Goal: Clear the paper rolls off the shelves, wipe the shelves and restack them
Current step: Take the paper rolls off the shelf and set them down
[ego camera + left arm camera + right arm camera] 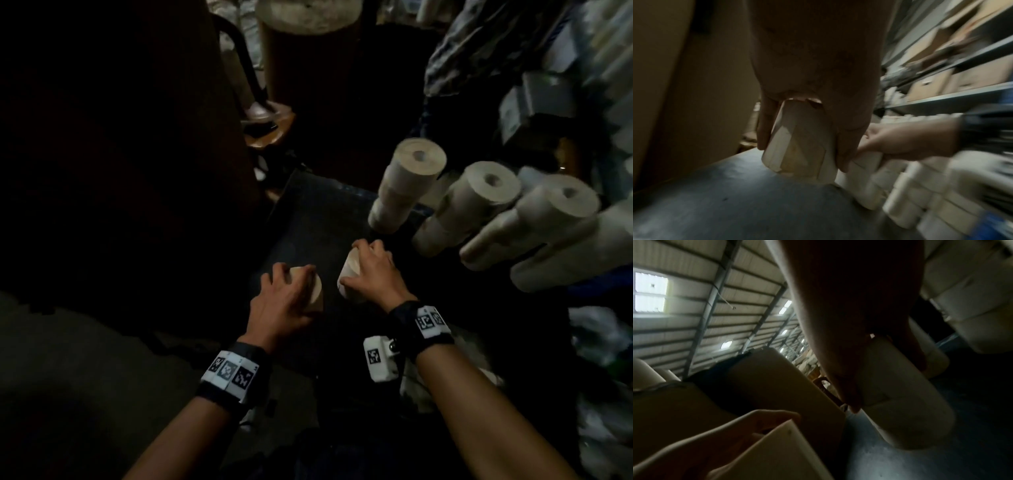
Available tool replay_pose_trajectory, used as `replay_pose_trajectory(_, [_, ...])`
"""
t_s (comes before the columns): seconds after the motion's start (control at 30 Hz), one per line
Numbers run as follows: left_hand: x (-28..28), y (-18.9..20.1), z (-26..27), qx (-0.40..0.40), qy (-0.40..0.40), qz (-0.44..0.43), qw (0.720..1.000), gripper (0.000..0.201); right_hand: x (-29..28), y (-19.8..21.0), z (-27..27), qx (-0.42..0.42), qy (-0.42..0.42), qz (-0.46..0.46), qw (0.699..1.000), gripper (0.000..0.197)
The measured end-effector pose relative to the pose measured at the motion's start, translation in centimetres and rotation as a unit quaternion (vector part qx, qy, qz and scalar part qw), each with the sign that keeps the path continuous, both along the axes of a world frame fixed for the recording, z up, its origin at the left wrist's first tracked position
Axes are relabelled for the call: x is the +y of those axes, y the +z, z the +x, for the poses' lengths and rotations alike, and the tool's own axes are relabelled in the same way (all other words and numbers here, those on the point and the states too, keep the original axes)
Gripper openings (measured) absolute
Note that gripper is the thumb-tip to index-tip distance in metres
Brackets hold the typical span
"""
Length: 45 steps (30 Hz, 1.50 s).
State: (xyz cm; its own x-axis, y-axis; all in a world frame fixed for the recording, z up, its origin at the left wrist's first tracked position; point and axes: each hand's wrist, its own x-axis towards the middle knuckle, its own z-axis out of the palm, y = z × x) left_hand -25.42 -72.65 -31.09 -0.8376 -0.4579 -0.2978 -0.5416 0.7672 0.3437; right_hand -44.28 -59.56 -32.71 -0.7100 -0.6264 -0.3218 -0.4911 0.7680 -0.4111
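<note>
- Wrists first, nearest the head camera: a marker-printed band [230,373] on the left one, and on the right a dark strap [422,325] with a white camera block [380,358] beside it
- Left hand [282,298] comes down from above on a paper roll [311,291], fingers [301,274] curled over its top and thumb on the opposite side; in the left wrist view this left-hand roll [797,146] stands between thumb and fingers, its lower end at or just above the dark shelf surface [735,203], and whether it touches cannot be told
- Right hand [371,274] grasps a second paper roll [349,269] just beside the first, fingers wrapped over its upper end, thumb along the near side; the right wrist view shows the same roll [900,402] clasped below the fingertips [853,402], over the shelf [890,464]
- Both gripped rolls sit close together, a narrow gap between them
- Beyond the right fingers and to their right, stacks of paper rolls [486,202] stand in a row on the same surface, the closest stack [404,185] near the right fingertips
- Past the left fingers, a large brown roll [308,51] stands upright in the dim background
- Farther right, blurred shelving with cardboard boxes [972,78]
</note>
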Motion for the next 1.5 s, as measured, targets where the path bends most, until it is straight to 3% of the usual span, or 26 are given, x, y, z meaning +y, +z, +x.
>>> replay_pose_trajectory(0.33, [-3.8, -4.7, -5.0, -0.057, 0.042, 0.005, 0.997, 0.092, -13.9, -7.0, -12.5, 0.044, -0.024, 0.015, 0.999, 0.069])
replay_pose_trajectory(0.53, [-5.2, -6.2, -7.6, -0.067, 0.051, 0.007, 0.996, 0.092, -17.3, -10.9, -16.0, 0.001, 0.000, 0.025, 1.000, 0.079])
replay_pose_trajectory(0.67, [-6.0, -6.0, -9.0, -0.066, 0.052, 0.006, 0.996, 0.092, -14.9, -12.8, -15.8, 0.009, 0.044, -0.004, 0.999, 0.082])
replay_pose_trajectory(0.77, [-6.4, -5.1, -10.6, -0.053, 0.048, 0.006, 0.997, 0.091, -10.5, -14.2, -13.0, 0.026, 0.033, -0.037, 0.998, 0.087])
replay_pose_trajectory(0.97, [-7.9, -3.7, -18.1, 0.014, 0.021, -0.007, 1.000, 0.090, -0.4, -18.4, -8.0, -0.031, 0.074, 0.130, 0.988, 0.080])
replay_pose_trajectory(1.13, [-9.0, -4.2, -26.0, 0.074, 0.038, -0.042, 0.996, 0.090, 3.1, -18.8, -6.8, -0.039, 0.076, 0.135, 0.987, 0.082])
replay_pose_trajectory(1.23, [-9.6, -5.2, -28.9, 0.066, 0.051, -0.038, 0.996, 0.090, 4.3, -18.6, -6.7, -0.056, 0.072, 0.133, 0.987, 0.086])
replay_pose_trajectory(1.37, [-9.9, -6.3, -28.5, 0.034, -0.001, 0.002, 0.999, 0.091, 6.0, -17.9, -6.3, -0.091, 0.063, 0.121, 0.986, 0.087])
replay_pose_trajectory(1.5, [-8.6, -7.2, -23.6, 0.121, 0.003, 0.025, 0.992, 0.077, 7.8, -16.7, -5.3, -0.120, 0.039, 0.102, 0.987, 0.066])
